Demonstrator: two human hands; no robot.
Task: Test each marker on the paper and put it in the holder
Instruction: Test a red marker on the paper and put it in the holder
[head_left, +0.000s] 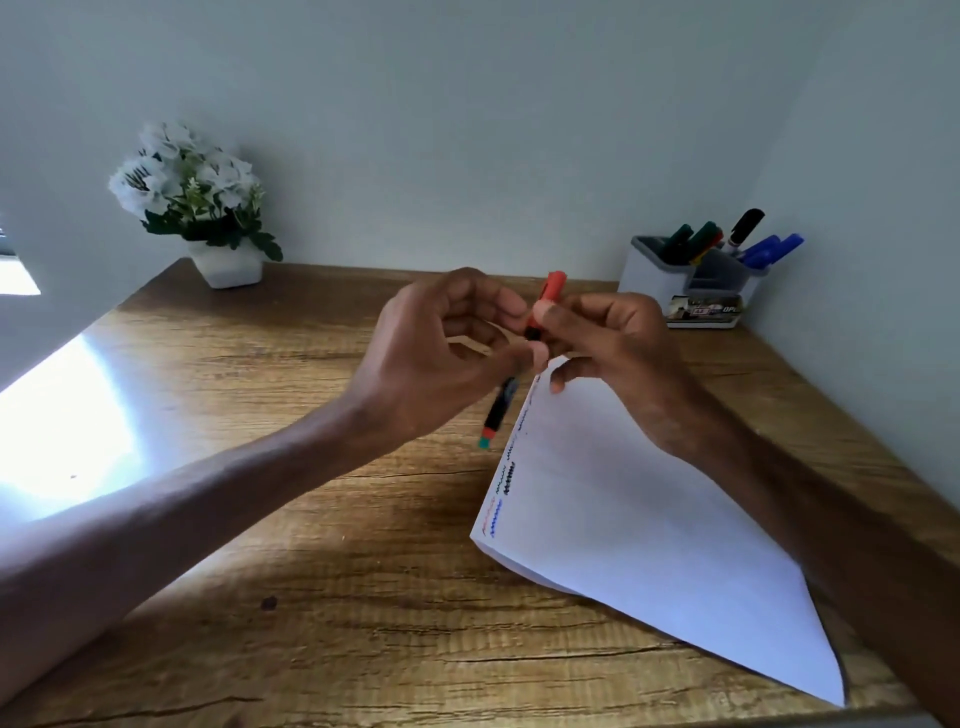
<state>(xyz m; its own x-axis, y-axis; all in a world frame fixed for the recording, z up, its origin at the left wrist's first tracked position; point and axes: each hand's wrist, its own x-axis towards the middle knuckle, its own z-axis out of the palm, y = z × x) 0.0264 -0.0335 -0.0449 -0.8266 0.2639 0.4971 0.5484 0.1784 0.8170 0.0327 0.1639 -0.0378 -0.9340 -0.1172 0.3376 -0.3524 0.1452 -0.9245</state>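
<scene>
Left hand (431, 358) grips marker (497, 410), right hand (608, 353) pinches its red cap (553, 288); capping apparently underway, then placement in holder (638, 275).

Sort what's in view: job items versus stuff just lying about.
Job: marker held by left hand and right hand; paper with test scribbles; holder with markers inside.
Lying about: potted white flowers on the wooden table.
</scene>
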